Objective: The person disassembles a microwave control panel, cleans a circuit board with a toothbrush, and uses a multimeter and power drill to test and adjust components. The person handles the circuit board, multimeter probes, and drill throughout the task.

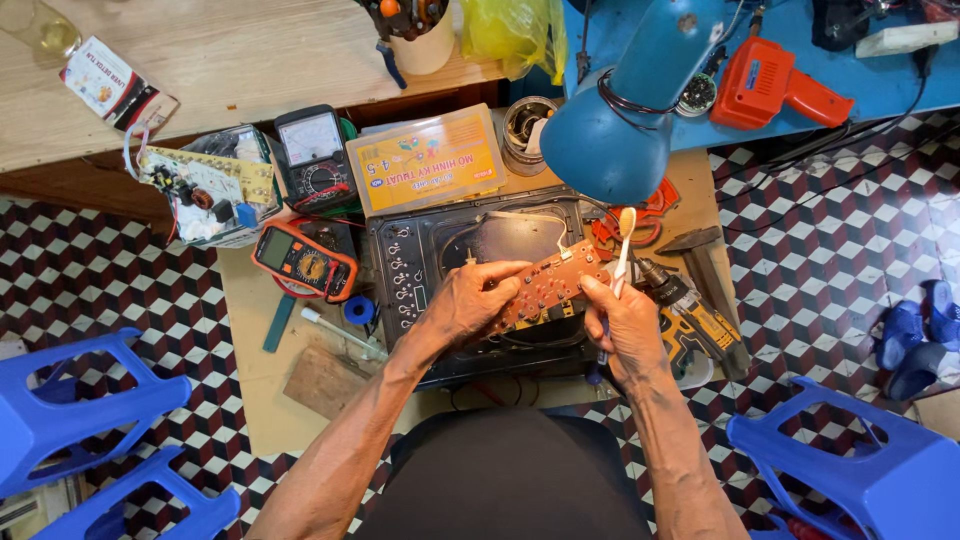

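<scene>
My left hand [468,300] pinches brown circuit board [545,290] by edge, tilted up under blue lamp [620,130] for light. My right hand [625,325] closed on toothbrush [622,255], bristles at board's right end. Board hovers over black cooktop [430,260].

Low wooden tabletop [262,370] carries a black appliance [420,260] at centre; orange meter [304,261] at nine o'clock; cordless drill [690,315] at three o'clock.
</scene>
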